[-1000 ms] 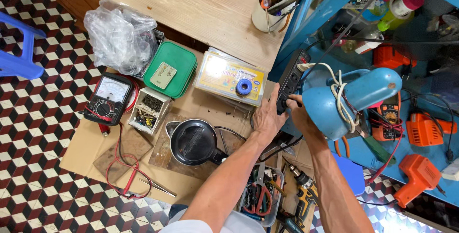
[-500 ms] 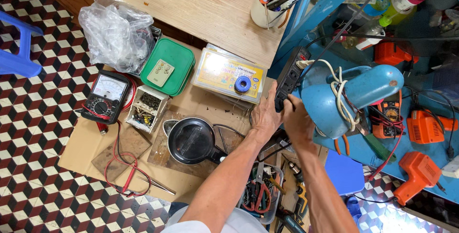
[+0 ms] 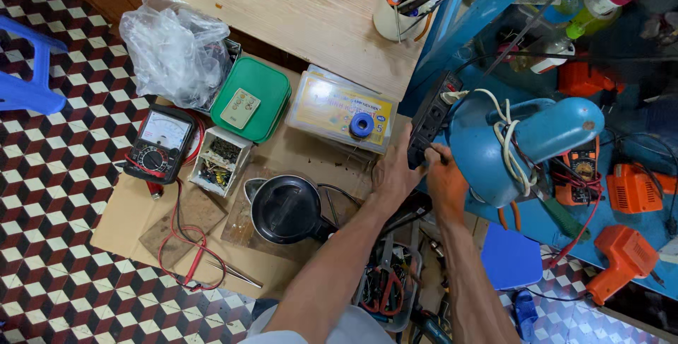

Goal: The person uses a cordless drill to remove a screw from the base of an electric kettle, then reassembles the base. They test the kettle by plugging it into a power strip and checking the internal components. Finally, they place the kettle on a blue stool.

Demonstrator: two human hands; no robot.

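Right of frame centre, the left hand [image 3: 393, 174] grips the black power strip [image 3: 432, 114] from its left side. The right hand [image 3: 445, 181] pinches a black cord at the strip's lower end, beside the blue appliance [image 3: 494, 153].

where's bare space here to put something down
The wooden tabletop is bare between the plastic bag and the tool cup. The cardboard has a bare strip left of the red probe leads. Around both hands, power strip and blue appliance it is crowded.
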